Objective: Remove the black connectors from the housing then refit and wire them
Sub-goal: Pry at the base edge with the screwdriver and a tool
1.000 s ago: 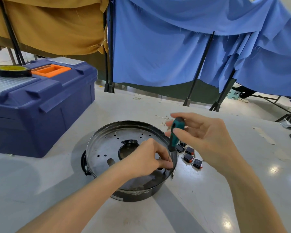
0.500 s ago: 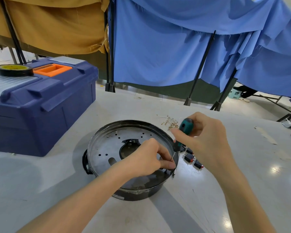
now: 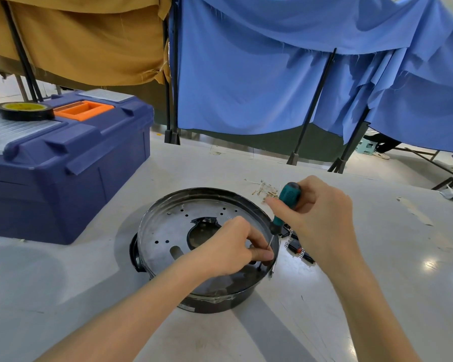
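A round black housing with a perforated metal plate inside sits on the white table. My left hand reaches into its right side, fingers curled and pinching something small near the rim; what it pinches is hidden. My right hand grips a teal-handled screwdriver, whose shaft slants down to a tip by my left fingertips inside the housing. Several loose black connectors with red marks lie on the table just right of the housing, partly behind my right hand.
A large blue toolbox with an orange tray stands at the left, a roll of black tape on its lid. Small brass terminals lie behind the housing. Blue and tan cloth screens on black stands close off the back.
My right hand with the screwdriver has shifted right and tilted the handle further right, while the tip stays by my left fingers. My left hand has hardly moved.
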